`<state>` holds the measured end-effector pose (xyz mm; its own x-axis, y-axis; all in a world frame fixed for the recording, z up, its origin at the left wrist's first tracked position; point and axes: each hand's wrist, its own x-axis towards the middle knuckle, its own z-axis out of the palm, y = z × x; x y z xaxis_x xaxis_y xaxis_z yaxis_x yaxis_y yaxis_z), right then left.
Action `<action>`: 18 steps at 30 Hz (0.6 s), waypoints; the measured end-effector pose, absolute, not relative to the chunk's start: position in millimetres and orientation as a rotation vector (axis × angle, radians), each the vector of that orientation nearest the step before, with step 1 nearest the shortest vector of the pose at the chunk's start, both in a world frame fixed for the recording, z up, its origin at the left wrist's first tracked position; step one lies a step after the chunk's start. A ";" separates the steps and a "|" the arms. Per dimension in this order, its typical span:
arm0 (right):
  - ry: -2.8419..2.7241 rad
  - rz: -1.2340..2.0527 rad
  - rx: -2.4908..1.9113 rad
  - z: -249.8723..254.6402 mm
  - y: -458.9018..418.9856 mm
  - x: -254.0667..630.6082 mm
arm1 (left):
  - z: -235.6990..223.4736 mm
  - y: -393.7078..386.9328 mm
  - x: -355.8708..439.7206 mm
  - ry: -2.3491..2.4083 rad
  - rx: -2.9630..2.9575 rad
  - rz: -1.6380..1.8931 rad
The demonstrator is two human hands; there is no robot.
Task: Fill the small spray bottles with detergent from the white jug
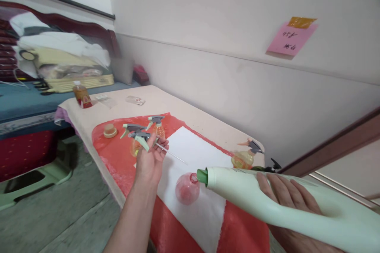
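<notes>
Left hand [152, 160]: holding grey-green plastic trigger head [142, 136]
Right hand [289, 194]: gripping pale-green plastic jug [234, 185]
Round clear-plastic bottle [186, 191]: standing beside jug's spout [202, 176]

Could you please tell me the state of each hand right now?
Left hand: holding a spray head.
Right hand: closed on the jug.
</notes>
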<state>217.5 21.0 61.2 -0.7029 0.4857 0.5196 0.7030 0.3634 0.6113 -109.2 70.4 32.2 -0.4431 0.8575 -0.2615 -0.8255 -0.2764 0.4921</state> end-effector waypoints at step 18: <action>-2.461 -1.537 -1.007 63.1 20.1 218.6 | 34.7 69.7 -109.1 0.697 0.047 1.906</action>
<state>218.6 20.1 63.1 -0.7830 0.4896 0.3835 0.5595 0.2851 0.7783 -109.1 69.7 34.7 -0.4429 0.8530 -0.2762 -0.8298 -0.2733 0.4865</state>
